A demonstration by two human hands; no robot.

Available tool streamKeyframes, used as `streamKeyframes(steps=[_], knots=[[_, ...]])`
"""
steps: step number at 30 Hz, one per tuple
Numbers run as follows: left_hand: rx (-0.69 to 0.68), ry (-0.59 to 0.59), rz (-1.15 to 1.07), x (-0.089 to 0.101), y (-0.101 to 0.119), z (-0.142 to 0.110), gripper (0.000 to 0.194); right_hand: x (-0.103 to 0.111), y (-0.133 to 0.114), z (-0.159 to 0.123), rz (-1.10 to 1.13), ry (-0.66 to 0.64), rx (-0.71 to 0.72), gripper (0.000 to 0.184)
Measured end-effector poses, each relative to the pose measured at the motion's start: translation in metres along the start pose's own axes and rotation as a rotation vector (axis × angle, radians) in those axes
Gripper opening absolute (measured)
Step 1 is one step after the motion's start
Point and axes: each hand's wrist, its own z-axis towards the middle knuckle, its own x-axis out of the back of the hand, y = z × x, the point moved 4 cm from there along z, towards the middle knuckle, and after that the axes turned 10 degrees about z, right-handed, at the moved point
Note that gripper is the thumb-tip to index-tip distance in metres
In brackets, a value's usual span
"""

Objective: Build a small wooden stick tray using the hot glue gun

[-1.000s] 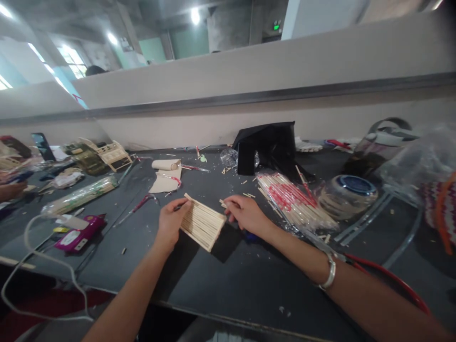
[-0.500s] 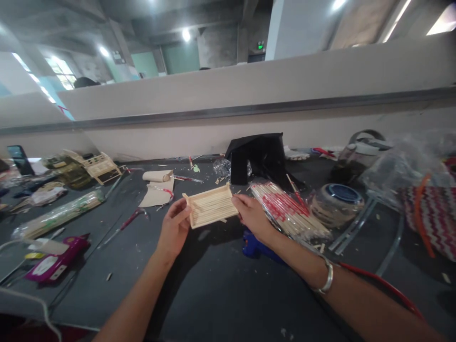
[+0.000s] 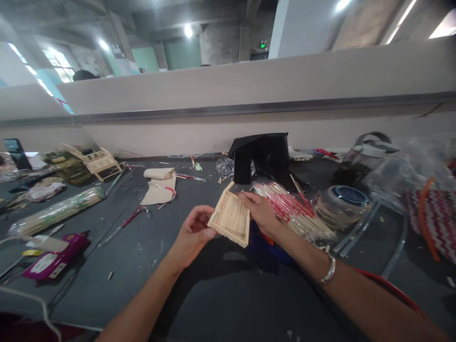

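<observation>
Held between both hands above the dark table is a small tray-like panel (image 3: 232, 216) of pale wooden sticks laid side by side, with a raised rim of sticks. It is tilted, one end toward me. My left hand (image 3: 195, 232) pinches its near left corner with thumb and fingers. On the far right edge my right hand (image 3: 259, 211) has its thumb on top and fingers hidden beneath. Below the right hand lies a dark blue object (image 3: 261, 247), partly covered. A plastic pack of wooden sticks (image 3: 292, 209) with red print is just right of that hand.
At left lie a magenta device (image 3: 57, 256), a bagged bundle of sticks (image 3: 59, 211) and a small wooden stick model (image 3: 101, 162). Beige paper (image 3: 158, 185) and a black folded sheet (image 3: 261, 154) stand farther back. A clear tub (image 3: 340, 204) sits at right, near red tubing (image 3: 392, 287).
The stick panel has been turned from lying crosswise to pointing lengthwise toward me. My left hand has moved right, onto its near corner; the right hand stays on the panel.
</observation>
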Motion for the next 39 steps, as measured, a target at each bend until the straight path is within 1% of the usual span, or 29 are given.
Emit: streamKeyframes(steps=[4, 8, 10, 12, 15, 18, 20, 23, 25, 28, 32, 35, 39], knots=[[0.041, -0.082, -0.079, -0.006, 0.004, -0.003, 0.029, -0.004, -0.006, -0.001, 0.009, -0.113, -0.025, 0.033], [0.18, -0.055, -0.174, -0.005, 0.001, -0.001, 0.023, -0.005, -0.013, -0.001, -0.048, -0.21, -0.028, 0.033], [0.262, -0.036, -0.206, -0.005, -0.005, -0.001, 0.026, -0.007, -0.014, -0.002, -0.097, -0.241, -0.013, 0.033], [0.327, -0.043, -0.202, -0.006, -0.011, -0.002, 0.032, -0.009, -0.015, -0.003, -0.156, -0.263, 0.016, 0.032], [0.395, -0.096, -0.127, -0.011, -0.017, -0.006, 0.038, -0.012, -0.016, -0.005, -0.252, -0.272, 0.079, 0.029], [0.434, -0.118, -0.055, -0.014, -0.018, -0.008, 0.04, -0.011, -0.021, -0.004, -0.349, -0.213, 0.165, 0.028], [0.431, -0.06, -0.034, -0.012, -0.017, -0.006, 0.039, -0.007, -0.027, -0.003, -0.414, -0.124, 0.237, 0.027], [0.378, 0.124, -0.034, -0.002, -0.018, 0.0, 0.034, -0.002, -0.039, -0.005, -0.491, -0.002, 0.347, 0.027], [0.324, 0.245, -0.048, 0.008, -0.018, 0.004, 0.034, -0.003, -0.045, -0.008, -0.521, 0.02, 0.395, 0.025], [0.273, 0.356, -0.059, 0.018, -0.018, 0.007, 0.036, -0.012, -0.045, -0.016, -0.548, -0.02, 0.422, 0.021], [0.273, 0.422, -0.074, 0.023, -0.016, 0.007, 0.031, -0.023, -0.037, -0.023, -0.595, -0.084, 0.433, 0.017], [0.274, 0.425, -0.081, 0.023, -0.015, 0.006, 0.028, -0.025, -0.033, -0.025, -0.627, -0.097, 0.432, 0.016], [0.31, 0.418, -0.086, 0.026, -0.017, 0.006, 0.026, -0.025, -0.031, -0.024, -0.645, -0.106, 0.415, 0.016]])
